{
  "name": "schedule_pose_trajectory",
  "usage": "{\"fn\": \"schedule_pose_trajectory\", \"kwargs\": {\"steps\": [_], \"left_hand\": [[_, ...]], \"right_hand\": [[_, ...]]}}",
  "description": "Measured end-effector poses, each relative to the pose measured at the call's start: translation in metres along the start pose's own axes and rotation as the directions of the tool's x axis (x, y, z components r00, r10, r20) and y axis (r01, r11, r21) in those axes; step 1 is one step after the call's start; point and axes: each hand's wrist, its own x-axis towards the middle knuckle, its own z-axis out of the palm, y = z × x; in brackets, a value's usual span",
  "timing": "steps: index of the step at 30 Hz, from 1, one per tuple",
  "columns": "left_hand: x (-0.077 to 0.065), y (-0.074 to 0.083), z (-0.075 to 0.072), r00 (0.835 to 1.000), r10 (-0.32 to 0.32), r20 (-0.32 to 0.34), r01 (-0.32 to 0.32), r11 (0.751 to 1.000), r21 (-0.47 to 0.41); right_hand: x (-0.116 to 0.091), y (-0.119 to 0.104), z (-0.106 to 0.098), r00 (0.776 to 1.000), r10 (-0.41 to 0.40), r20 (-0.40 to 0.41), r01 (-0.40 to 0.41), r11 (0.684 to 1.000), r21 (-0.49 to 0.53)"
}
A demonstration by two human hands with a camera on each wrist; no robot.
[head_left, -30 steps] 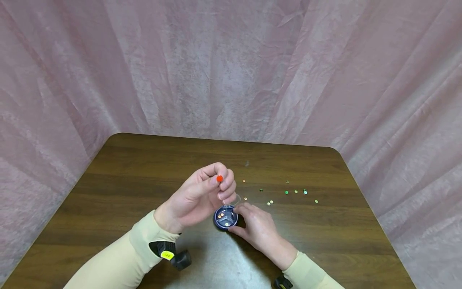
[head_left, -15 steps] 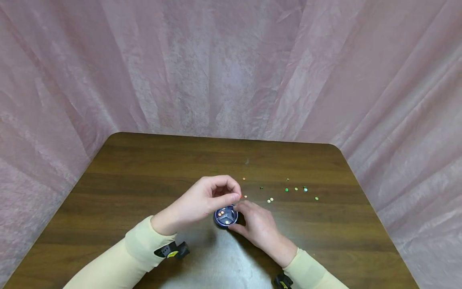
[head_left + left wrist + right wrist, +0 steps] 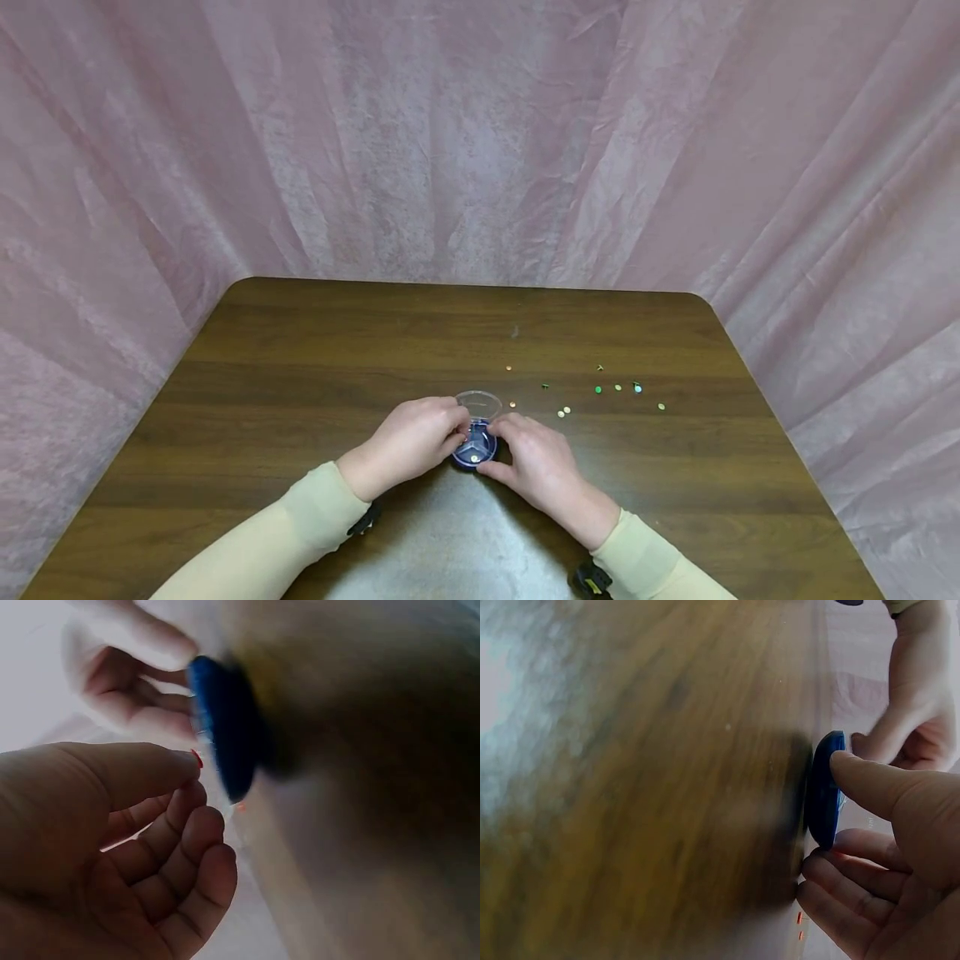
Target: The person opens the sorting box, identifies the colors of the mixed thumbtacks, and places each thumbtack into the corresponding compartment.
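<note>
A small round blue case [image 3: 486, 451] with inner dividers lies on the table, its clear lid [image 3: 480, 393] flipped up at the far side. My right hand [image 3: 538, 467] grips the case from the right, thumb on the near edge and fingers on the far edge. Over the left part of the case is my left hand [image 3: 412, 440], pinching a small red disc [image 3: 197, 758] between thumb and forefinger. One pale disc [image 3: 474, 459] shows in the near compartment. The left fingers hide the left compartment in the head view.
Several tiny pieces lie scattered right of and beyond the case, among them a green disc [image 3: 598, 390], a pale yellow disc [image 3: 567, 410] and an orange disc [image 3: 512, 404]. The brown table [image 3: 337, 333] ends at a pink curtain [image 3: 480, 167].
My left hand has come down from above the table to the case, turning palm down, with the red disc still pinched. My right hand keeps its grip on the case.
</note>
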Motion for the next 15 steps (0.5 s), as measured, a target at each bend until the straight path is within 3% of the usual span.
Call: {"fn": "schedule_pose_trajectory", "kwargs": {"steps": [7, 15], "left_hand": [[-0.0005, -0.0016, 0.0076, 1.000, 0.019, -0.018, -0.018, 0.998, 0.065], [-0.0058, -0.0025, 0.0085, 0.999, 0.021, -0.024, -0.020, 0.999, 0.043]], "right_hand": [[0.0008, 0.0007, 0.0000, 1.000, -0.003, -0.011, 0.003, 1.000, 0.005], [0.0003, 0.0002, 0.0003, 1.000, 0.000, -0.005, 0.000, 1.000, -0.002]]}}
